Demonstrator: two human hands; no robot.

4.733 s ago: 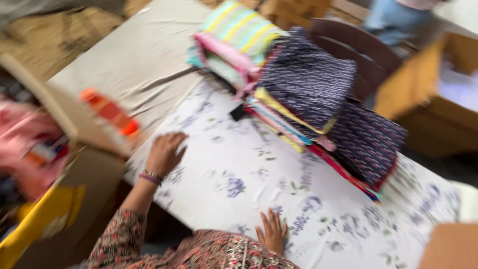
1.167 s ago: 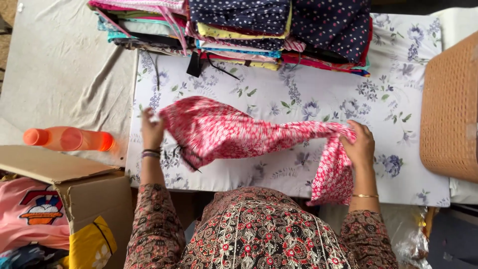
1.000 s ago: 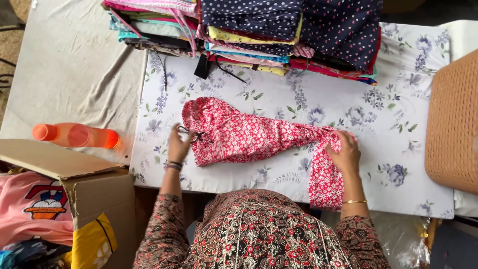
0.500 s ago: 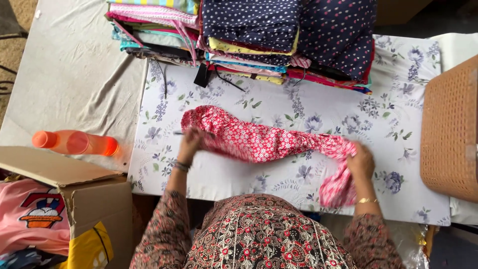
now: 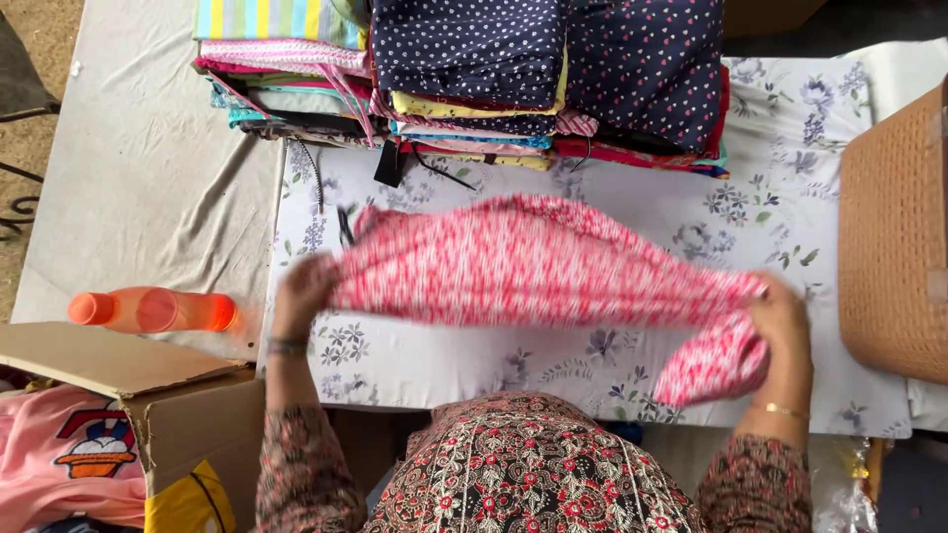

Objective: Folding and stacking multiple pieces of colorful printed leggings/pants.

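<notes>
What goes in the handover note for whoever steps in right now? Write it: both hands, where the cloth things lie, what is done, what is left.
Left hand: grips the left end of the red patterned garment.
Right hand: grips its right end, where a bunch of cloth hangs below the hand.
Garment: stretched between the hands over the floral table cover, blurred by motion, so its folds cannot be read.
Done: a stack of folded clothes sits at the far edge.
Left: this piece is not yet folded flat or on the stack.
Nearby: orange bottle and open cardboard box to the left, woven basket to the right.
</notes>
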